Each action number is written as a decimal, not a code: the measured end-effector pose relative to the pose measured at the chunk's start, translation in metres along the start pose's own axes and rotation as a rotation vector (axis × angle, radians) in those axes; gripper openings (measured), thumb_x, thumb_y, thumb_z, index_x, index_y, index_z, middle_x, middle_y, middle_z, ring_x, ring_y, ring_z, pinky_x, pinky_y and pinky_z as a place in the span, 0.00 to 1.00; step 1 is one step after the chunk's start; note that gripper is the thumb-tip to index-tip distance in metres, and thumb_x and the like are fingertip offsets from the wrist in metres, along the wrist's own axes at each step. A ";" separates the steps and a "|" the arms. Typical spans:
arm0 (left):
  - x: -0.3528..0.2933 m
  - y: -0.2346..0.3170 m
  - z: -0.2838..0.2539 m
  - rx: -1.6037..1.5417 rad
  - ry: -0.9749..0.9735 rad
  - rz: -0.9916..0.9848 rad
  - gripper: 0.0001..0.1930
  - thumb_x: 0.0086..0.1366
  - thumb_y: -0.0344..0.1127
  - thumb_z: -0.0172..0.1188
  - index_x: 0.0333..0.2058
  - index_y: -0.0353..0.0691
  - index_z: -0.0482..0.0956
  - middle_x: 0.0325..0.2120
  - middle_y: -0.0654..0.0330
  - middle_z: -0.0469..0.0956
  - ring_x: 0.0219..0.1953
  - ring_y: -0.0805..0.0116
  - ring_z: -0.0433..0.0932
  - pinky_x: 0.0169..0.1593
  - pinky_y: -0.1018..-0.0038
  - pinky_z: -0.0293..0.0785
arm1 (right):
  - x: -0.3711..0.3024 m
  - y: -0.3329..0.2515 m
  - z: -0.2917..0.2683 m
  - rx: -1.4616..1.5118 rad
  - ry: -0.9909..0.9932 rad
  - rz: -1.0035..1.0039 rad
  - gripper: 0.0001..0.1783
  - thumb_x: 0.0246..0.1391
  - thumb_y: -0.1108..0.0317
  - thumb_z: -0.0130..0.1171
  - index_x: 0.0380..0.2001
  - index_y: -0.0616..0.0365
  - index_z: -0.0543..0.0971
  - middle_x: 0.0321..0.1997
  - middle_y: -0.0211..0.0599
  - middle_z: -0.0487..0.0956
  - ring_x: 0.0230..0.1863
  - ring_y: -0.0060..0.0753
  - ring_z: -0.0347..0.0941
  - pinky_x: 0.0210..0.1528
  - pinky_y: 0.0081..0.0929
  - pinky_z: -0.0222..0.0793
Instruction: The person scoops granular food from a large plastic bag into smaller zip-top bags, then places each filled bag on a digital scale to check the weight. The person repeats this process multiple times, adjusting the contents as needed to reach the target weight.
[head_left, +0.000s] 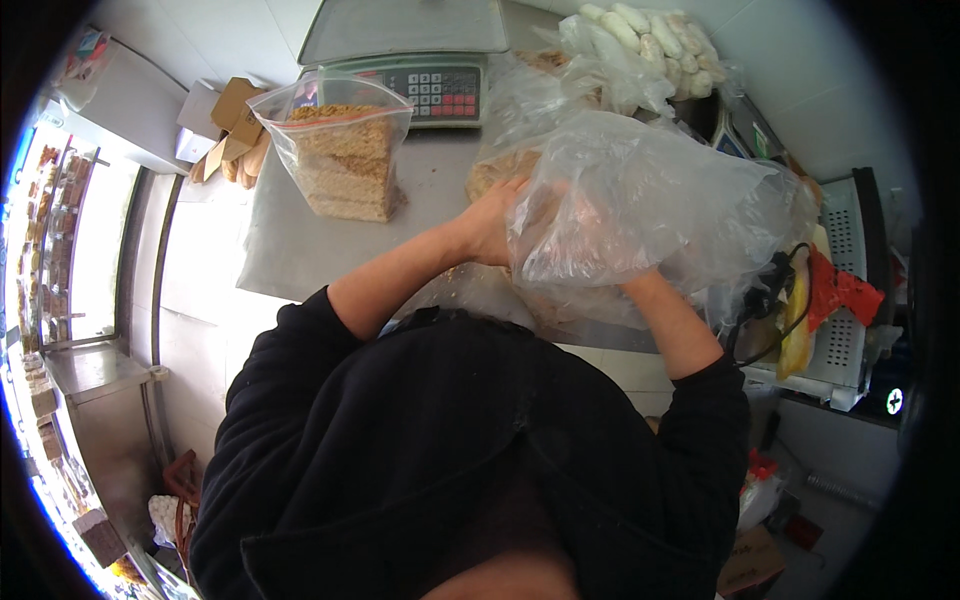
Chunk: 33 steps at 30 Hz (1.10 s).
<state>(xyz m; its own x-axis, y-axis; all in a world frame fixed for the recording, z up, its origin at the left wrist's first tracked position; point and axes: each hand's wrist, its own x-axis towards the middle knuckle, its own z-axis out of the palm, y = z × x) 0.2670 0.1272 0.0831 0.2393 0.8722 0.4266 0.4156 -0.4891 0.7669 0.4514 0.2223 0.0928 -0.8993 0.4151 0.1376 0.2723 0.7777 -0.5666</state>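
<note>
Film, clear and slack, fills the space toward two o'clock: a large plastic bag [690,200], billowed above the steel counter [290,250] and draped over the right hand [588,215], whose forearm comes in from between three and four o'clock. The left hand [485,225] reaches in from nine o'clock, its fingers against the bag's left edge, beside brown crumbly food [490,172] at twelve. Glare and creases blur what lies under the plastic, so I cannot tell whether either hand is clenched on something or merely resting there. Doing this well, I judge, calls for light, flat fingers, the left hand steadying the edge while the right eases the folds apart, since crumbly food would likely break under a hard squeeze and thin film may snag. The bag's long axis runs roughly from nine o'clock to three, its loose, puffed end pointing toward three. A zip bag [345,165] of brown pieces stands between ten and eleven, its flared top toward eleven, near the scale [440,95].
</note>
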 end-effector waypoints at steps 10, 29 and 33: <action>-0.001 0.006 -0.007 0.047 -0.069 -0.100 0.38 0.44 0.43 0.68 0.52 0.33 0.65 0.50 0.44 0.69 0.53 0.45 0.67 0.58 0.62 0.62 | 0.005 -0.031 -0.013 -0.088 0.042 0.016 0.46 0.40 0.49 0.65 0.59 0.61 0.60 0.52 0.54 0.69 0.54 0.53 0.65 0.57 0.42 0.59; -0.008 0.006 -0.008 0.057 -0.107 -0.054 0.41 0.46 0.44 0.67 0.57 0.35 0.60 0.54 0.45 0.64 0.57 0.47 0.62 0.62 0.62 0.56 | -0.007 0.019 -0.001 -0.228 -0.085 -0.124 0.45 0.44 0.51 0.64 0.62 0.59 0.58 0.56 0.47 0.68 0.57 0.46 0.63 0.60 0.37 0.58; -0.007 0.004 -0.006 0.062 -0.072 0.019 0.37 0.49 0.44 0.64 0.57 0.37 0.62 0.50 0.47 0.68 0.54 0.47 0.65 0.59 0.60 0.59 | -0.005 0.022 -0.003 -0.151 -0.090 -0.144 0.44 0.46 0.50 0.62 0.62 0.60 0.58 0.57 0.47 0.67 0.57 0.47 0.64 0.60 0.37 0.58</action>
<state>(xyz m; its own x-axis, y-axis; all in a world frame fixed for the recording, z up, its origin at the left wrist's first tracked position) 0.2621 0.1194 0.0864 0.3091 0.8613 0.4032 0.4637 -0.5066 0.7269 0.4625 0.2390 0.0815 -0.9578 0.2556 0.1314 0.1806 0.8909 -0.4169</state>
